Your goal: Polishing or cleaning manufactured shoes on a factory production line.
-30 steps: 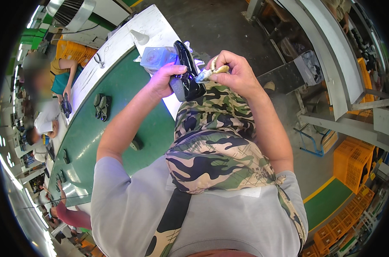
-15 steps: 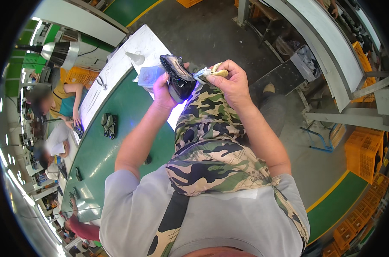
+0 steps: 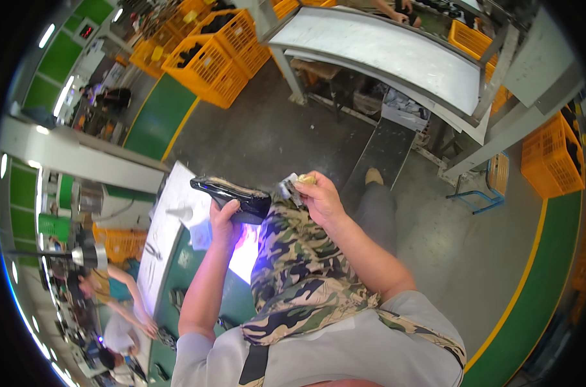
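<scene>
Grey short-sleeved T-shirt, green, black and tan camouflage apron, camouflage right strap, black left strap, grey trousers, tan shoe

Wearer's two hands with one black shoe and one rag; one blue-framed stool

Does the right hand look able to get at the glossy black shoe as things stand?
Probably yes: the right hand, pinching a crumpled rag, is close beside the glossy black shoe in the left hand, and nothing shows between them.
</scene>
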Demonstrator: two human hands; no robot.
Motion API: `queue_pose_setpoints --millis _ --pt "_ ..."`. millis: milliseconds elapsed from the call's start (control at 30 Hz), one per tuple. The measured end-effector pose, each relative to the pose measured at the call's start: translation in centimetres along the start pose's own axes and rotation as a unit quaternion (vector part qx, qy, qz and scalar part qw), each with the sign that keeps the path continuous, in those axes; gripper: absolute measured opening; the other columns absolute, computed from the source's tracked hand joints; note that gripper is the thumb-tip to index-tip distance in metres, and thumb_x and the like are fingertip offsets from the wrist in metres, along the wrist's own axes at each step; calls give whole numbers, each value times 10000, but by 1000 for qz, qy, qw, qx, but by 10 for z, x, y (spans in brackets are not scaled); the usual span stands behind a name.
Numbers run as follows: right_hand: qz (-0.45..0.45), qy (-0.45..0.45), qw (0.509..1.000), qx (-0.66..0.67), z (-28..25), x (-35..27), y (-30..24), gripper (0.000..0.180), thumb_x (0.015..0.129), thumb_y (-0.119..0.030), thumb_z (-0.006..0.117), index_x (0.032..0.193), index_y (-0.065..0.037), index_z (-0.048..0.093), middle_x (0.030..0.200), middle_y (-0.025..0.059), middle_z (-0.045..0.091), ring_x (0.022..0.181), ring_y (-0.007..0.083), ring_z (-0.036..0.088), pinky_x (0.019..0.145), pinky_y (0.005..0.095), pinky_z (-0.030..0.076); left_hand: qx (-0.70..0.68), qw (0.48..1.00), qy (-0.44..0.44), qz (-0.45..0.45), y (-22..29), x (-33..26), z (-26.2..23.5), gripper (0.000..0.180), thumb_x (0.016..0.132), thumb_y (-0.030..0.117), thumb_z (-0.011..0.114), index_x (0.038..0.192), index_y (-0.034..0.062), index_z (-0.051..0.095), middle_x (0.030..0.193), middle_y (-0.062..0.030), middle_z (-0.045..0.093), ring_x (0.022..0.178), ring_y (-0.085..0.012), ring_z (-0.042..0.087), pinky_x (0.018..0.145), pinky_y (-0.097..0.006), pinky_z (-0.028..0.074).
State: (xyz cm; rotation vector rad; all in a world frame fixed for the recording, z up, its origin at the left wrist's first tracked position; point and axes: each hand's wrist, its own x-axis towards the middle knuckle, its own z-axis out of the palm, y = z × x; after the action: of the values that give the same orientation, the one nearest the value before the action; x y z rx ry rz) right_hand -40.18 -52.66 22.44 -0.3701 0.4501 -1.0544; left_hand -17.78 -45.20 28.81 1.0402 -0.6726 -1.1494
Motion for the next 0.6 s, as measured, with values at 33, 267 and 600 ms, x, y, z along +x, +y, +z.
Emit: queue_pose_setpoints --millis 33,267,600 --pt "0 59 998 17 -11 5 1 180 840 -41 732 886 -92 566 794 0 610 686 108 571 627 270 469 18 1000 -1 0 3 8 10 466 810 97 692 1234 -5 527 1104 -132 654 1034 -269 654 1003 -411 503" --pt "24 207 978 6 -126 31 19 181 827 -79 744 869 -112 571 771 -11 600 673 96 556 587 263 437 158 985 -20 -72 22 118 103 371 809 52 719 1146 -3 573 1040 -100 656 945 -219 657 866 -369 545" --pt "15 237 969 -71 -178 70 19 191 814 -54 767 815 -104 583 736 -23 595 607 84 524 533 254 393 498 839 -121 183 40 354 309 773 612 310 902 1218 -59 596 1092 -172 703 987 -266 687 884 -350 543"
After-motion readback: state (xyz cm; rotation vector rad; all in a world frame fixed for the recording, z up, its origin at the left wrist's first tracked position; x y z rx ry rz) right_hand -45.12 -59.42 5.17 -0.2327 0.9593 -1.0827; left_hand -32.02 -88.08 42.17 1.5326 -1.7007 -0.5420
